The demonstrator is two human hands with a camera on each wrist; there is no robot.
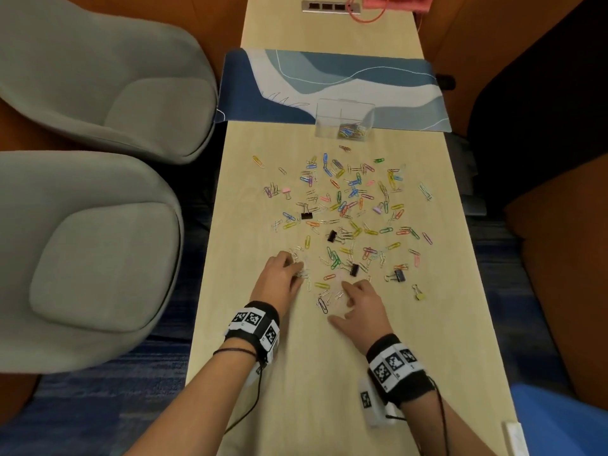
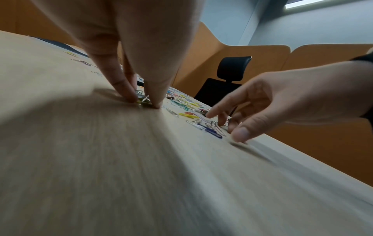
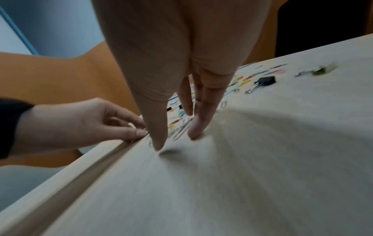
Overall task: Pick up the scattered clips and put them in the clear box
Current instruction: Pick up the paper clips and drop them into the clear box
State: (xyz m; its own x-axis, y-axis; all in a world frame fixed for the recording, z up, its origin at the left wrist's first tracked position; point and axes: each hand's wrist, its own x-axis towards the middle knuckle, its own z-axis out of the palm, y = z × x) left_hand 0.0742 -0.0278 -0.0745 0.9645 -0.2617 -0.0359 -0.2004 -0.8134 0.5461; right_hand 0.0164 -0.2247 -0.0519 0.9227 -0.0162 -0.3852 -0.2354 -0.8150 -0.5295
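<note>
Head view: silver paper clips (image 1: 302, 273) are pinched by the left hand (image 1: 279, 280); the right hand (image 1: 361, 308) is spread loosely (nothing held). Transfer to the clear plastic box (image 1: 343, 121) is judged next.

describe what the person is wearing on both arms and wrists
Both forearms are bare. Each wrist carries a black fabric wristband ringed with white square tags bearing black pixel codes, plus a thin black cable. The left wrist also has thin dark string bracelets.
</note>
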